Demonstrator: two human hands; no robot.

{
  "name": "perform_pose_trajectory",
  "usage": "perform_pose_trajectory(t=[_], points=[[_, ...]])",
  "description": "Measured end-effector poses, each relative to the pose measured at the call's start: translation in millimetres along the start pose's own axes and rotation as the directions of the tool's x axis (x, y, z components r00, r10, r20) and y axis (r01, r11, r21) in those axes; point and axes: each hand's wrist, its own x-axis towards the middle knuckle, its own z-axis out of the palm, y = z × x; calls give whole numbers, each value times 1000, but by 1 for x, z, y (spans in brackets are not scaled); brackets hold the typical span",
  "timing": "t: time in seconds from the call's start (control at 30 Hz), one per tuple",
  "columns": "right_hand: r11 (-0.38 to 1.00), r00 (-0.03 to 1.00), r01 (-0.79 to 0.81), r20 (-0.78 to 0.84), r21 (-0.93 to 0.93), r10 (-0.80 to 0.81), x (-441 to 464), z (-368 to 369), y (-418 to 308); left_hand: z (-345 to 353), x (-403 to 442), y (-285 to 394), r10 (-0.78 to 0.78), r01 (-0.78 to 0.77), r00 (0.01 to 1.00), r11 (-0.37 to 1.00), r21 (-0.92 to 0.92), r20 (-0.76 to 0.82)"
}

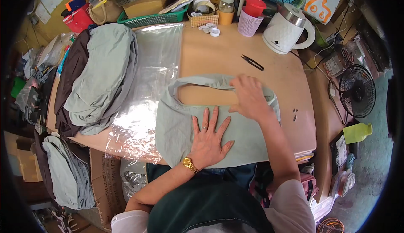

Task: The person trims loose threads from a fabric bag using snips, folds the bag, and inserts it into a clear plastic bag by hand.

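A light grey-green cloth bag (172,128) lies flat on the brown-covered table, its wide strap curving round an open gap at the top. My left hand (209,142) rests palm down on the bag's body, fingers spread, holding nothing. At the strap's right side, my right hand (250,96) has its fingers bent over the fabric, with the thumb near the right end of the gap. What lies under its palm is hidden. Black thread snips (253,62) lie beyond the right hand. A clear plastic sheet (139,102) spreads beside the bag on the left.
Folded grey-green and dark cloth (101,64) is piled at the table's left. Along the back stand a green basket (153,18), a lilac cup (249,22) and a white kettle (284,29). Small dark pieces (295,114) lie at right. Beyond the table edge is a black fan (357,91).
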Motion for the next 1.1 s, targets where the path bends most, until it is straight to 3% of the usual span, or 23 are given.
perform_pose_trajectory(t=[0.03,0.07,0.13,0.2,0.23,0.3,0.37,0.4,0.47,0.53,0.57,0.63,0.77,0.83,0.87,0.9,0.93,0.97,1.03,1.07,1.1], points=[[997,993,-38,-110,-62,31,-11,-1,5,-2,2,-2,-3,2,1000,997,-71,-17],[997,992,-34,-120,-71,25,-20,-4,10,-14,9,-7,3,-5,1000,998,-68,-30],[967,913,-251,-337,-29,227,-40,-12,24,-56,21,-25,-57,70,981,995,66,-184],[953,897,-303,-331,26,294,-50,-10,41,-83,47,-50,-121,162,928,983,87,-353],[935,878,-342,-325,88,352,-54,-7,47,-86,60,-67,-118,171,923,978,117,-367],[930,878,-366,-322,26,354,-53,-1,49,-78,75,-101,-101,172,918,973,155,-383],[920,878,-390,-316,-36,360,-54,5,55,-63,82,-130,-108,131,952,989,62,-287],[923,857,-383,-385,-34,342,-57,9,61,-58,82,-134,-99,122,953,990,65,-286],[924,828,-382,-456,-33,327,-65,20,80,-46,74,-139,-14,19,865,1000,6,-502],[947,760,-316,-581,60,291,-72,26,94,-44,66,-150,-48,38,863,999,-29,-503],[946,760,-317,-580,62,293,-74,31,98,-43,62,-154,-37,29,875,999,-24,-482],[803,655,-462,-465,376,595,-75,31,90,-46,59,-157,4,-13,886,1000,-18,-464],[816,680,-426,-456,390,574,-78,30,95,-50,56,-159,-24,19,917,1000,-17,-399],[830,795,-420,-292,367,531,-68,4,90,-68,60,-128,-18,69,799,996,61,-602],[830,797,-419,-289,369,530,-60,-7,85,-79,55,-105,-47,47,830,999,-14,-556],[916,851,-292,-363,274,380,-46,-17,78,-84,44,-78,-76,34,859,995,-92,-506],[973,883,-157,-417,168,214,-29,-25,72,-80,35,-54,21,-97,943,972,-215,-332],[961,926,-117,-322,250,196,-6,-29,62,-77,23,-26,31,-40,999,962,-270,-37],[950,977,11,-205,312,56,53,-21,54,-42,8,4,157,-152,984,987,-61,87],[950,983,102,-177,297,-50,85,-5,57,-29,7,1,154,-150,985,987,-56,83],[977,988,47,-154,209,-15,114,7,56,-15,7,-5,137,-138,980,990,-6,143]])
